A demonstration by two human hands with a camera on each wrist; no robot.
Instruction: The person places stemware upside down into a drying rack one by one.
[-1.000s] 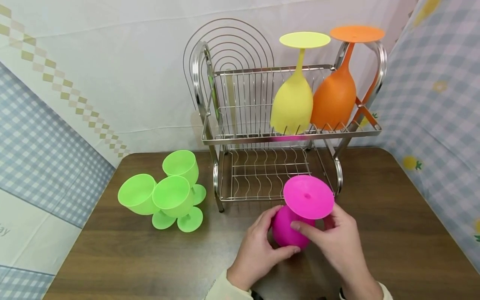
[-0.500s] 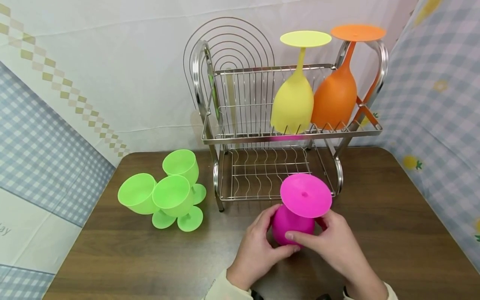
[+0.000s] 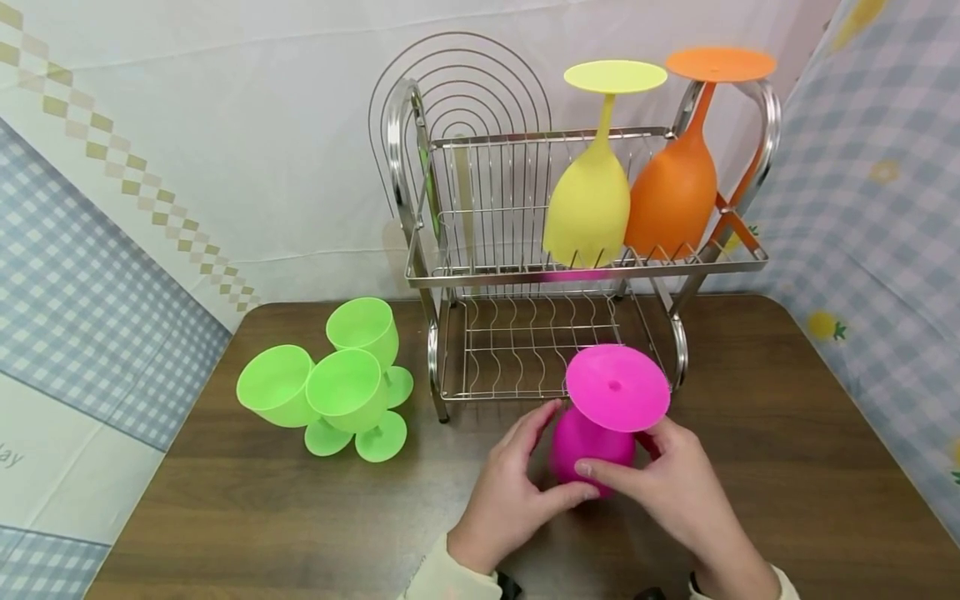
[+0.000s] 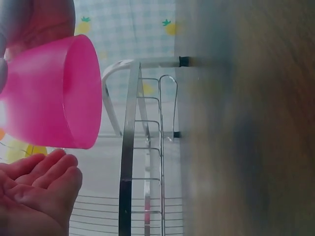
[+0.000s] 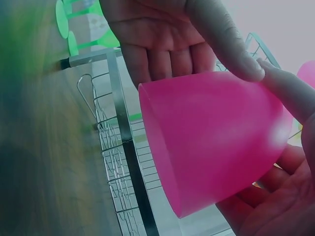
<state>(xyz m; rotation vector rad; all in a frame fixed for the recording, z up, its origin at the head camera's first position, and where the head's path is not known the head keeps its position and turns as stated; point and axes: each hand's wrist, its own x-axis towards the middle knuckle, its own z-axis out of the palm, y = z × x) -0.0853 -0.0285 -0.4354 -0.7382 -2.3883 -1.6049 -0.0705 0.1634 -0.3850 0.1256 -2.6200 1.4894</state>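
Note:
A magenta plastic goblet (image 3: 617,387) is held upside down, its round foot on top and its bowl below. My right hand (image 3: 678,483) grips the bowl, thumb in front and fingers curled behind. In the right wrist view, the bowl's rim hangs free above the table. Around the bowl's left side, my left hand (image 3: 510,492) lies with fingers spread. Its thumb tip is close to the right thumb; whether it touches the bowl I cannot tell. A gap shows between the left fingers (image 4: 49,167) and the bowl in the left wrist view.
A two-tier metal dish rack (image 3: 525,275) stands behind the hands. Its upper tier bears an upside-down yellow goblet (image 3: 588,204) and an orange one (image 3: 673,200). Several green cups (image 3: 345,387) cluster at the left of the wooden table (image 3: 247,533).
The magenta goblet first shifts slightly left, then back to the right with the right hand. More space now shows between it and the left palm. Rack and green cups stay put.

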